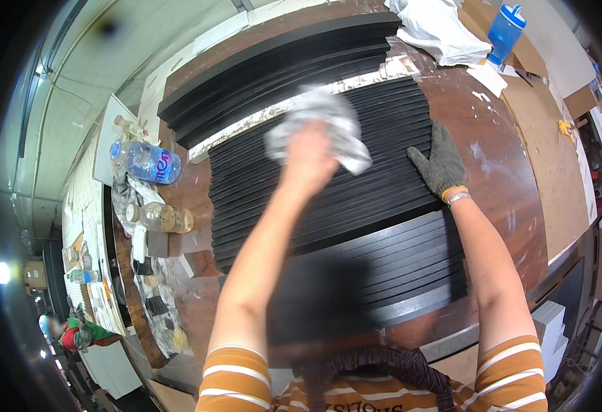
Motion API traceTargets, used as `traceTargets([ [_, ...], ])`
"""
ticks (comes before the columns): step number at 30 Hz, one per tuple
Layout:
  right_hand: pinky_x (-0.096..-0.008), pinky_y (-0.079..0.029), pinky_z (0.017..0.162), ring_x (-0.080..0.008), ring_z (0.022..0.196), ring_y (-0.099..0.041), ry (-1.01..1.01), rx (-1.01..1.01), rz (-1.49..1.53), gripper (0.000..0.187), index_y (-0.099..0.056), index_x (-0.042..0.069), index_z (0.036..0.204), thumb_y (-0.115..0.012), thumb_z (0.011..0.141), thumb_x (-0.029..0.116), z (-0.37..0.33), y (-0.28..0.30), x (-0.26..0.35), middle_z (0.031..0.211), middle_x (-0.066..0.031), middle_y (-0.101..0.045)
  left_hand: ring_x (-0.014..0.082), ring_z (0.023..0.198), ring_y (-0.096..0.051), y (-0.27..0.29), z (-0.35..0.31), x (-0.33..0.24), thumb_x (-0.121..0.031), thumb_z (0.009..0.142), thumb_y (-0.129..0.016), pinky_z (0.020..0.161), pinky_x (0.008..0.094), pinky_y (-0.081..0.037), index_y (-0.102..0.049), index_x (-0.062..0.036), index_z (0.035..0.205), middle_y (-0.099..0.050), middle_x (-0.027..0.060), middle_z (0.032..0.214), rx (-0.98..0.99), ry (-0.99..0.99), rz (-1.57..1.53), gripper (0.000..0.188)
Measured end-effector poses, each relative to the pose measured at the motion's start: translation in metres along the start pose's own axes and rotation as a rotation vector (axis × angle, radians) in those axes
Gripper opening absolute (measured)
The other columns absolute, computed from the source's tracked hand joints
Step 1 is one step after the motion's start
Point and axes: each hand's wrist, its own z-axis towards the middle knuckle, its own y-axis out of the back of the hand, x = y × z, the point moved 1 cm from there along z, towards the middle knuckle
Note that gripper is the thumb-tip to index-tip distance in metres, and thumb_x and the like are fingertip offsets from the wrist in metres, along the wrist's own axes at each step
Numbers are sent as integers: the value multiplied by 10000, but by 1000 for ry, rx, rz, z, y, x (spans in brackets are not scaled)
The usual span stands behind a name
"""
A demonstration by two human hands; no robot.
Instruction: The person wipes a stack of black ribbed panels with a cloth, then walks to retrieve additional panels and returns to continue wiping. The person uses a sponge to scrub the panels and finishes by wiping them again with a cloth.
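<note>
My bare left hand (309,154) is closed on a crumpled white cloth (339,123), pressed to the upper part of a stack of long black ridged strips (328,199); both are blurred. My right hand (442,163) wears a dark grey glove and lies against the right ends of the strips. Its thumb is apart from the fingers, which point away from me. Just in front, nearer my body, lies a row of flat grey-black strips (397,254). Beyond the cloth, a second pile of black strips (280,62) sits behind a paint-spattered white bar (246,127).
Everything lies on a stained brown table (486,165). On the left are a large clear bottle (146,162) with a blue cap and a smaller jar (167,218). At the far right stand a blue bottle (506,34) and a white plastic bag (442,34). Another person (85,333) is at the far left.
</note>
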Motion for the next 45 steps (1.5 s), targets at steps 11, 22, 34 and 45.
traceTargets([
  [11,-458,-322,1243,-386,1509,-382,-37,45,70,930,-322,23,1609,-716,926,515,-3,4,1,1624,-256,-390,424,1181,-662,122,-74,110,-146,950,-649,1010,495,-536,-558,-72,1419,-677,228,1286,-327,763,67,483],
  [22,-465,-335,1233,-408,1501,-386,44,-9,23,918,-318,6,1605,-678,949,538,2,-7,-8,1620,-273,-383,393,1021,-645,158,-121,71,-42,867,-601,950,477,-526,-755,-95,1187,-723,154,1168,-76,617,414,360],
  [34,-488,-273,1255,-445,1518,-326,331,-24,-76,844,-438,-18,1549,-720,924,474,-93,64,19,1636,-294,-333,386,987,-667,179,-198,50,-99,934,-596,885,514,-535,-744,-17,1135,-706,208,1060,-1,817,403,262],
  [45,-535,-170,1298,-370,1586,-223,536,309,-340,917,-379,52,1599,-680,913,582,-180,26,78,1692,-201,-294,343,1024,-663,97,-228,-135,-85,839,-665,937,462,-554,-684,-215,1324,-659,130,1208,215,260,-107,502],
])
